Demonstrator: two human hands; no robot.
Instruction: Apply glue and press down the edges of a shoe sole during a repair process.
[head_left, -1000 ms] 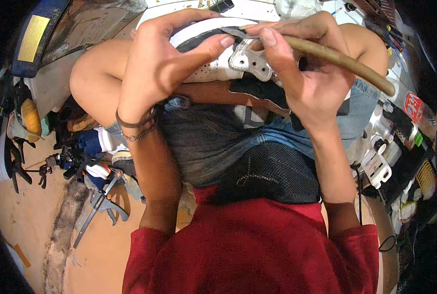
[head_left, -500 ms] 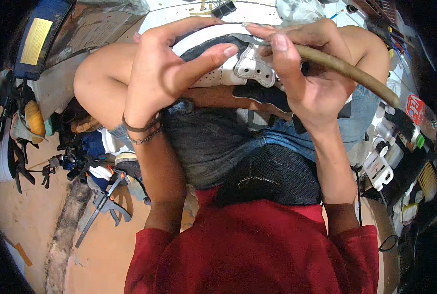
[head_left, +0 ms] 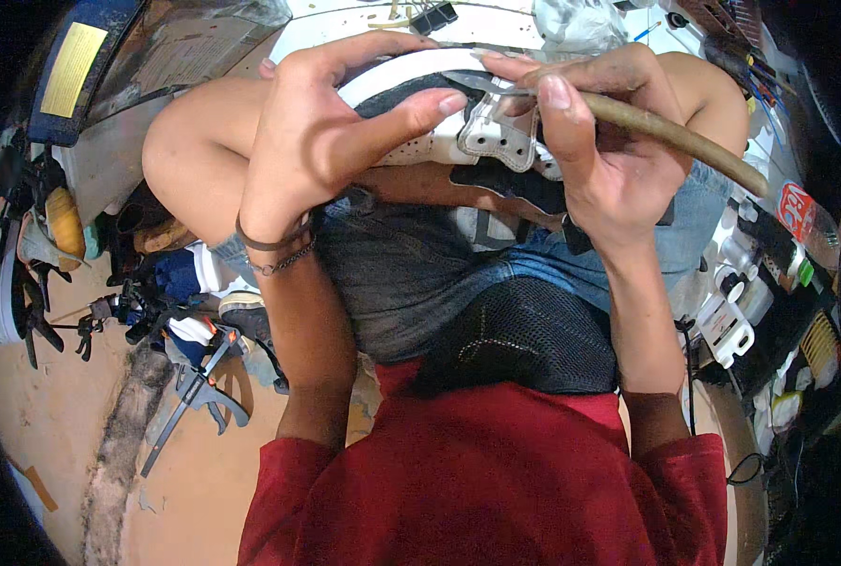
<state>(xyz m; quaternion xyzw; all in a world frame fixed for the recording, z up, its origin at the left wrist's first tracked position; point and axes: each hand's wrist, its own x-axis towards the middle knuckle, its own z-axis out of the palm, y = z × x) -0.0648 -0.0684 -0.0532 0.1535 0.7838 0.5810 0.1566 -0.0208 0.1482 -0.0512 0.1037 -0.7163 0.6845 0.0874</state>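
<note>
A white and black shoe (head_left: 411, 144) lies on its side above my lap, its white sole edge (head_left: 392, 74) turned up and away from me. My left hand (head_left: 331, 123) grips it from the left, fingers over the sole and thumb stretched across the upper. My right hand (head_left: 609, 132) is closed on a tool with a long, brown wooden handle (head_left: 689, 140) and a narrow metal blade (head_left: 477, 85). The blade lies along the seam between sole and upper, beside a perforated flap (head_left: 505, 132). Whether its tip enters the seam cannot be seen.
At left, a bar clamp (head_left: 189, 401) lies on the floor near more shoes (head_left: 246, 307) and spring clamps. On the right are a plastic bottle (head_left: 807, 217), a white container (head_left: 725, 330) and a brush (head_left: 821, 344). A black clip (head_left: 432, 17) rests on the white surface ahead.
The right hand and tool have shifted slightly right and down. The shoe and left thumb have moved a little right, and more of the metal blade shows.
</note>
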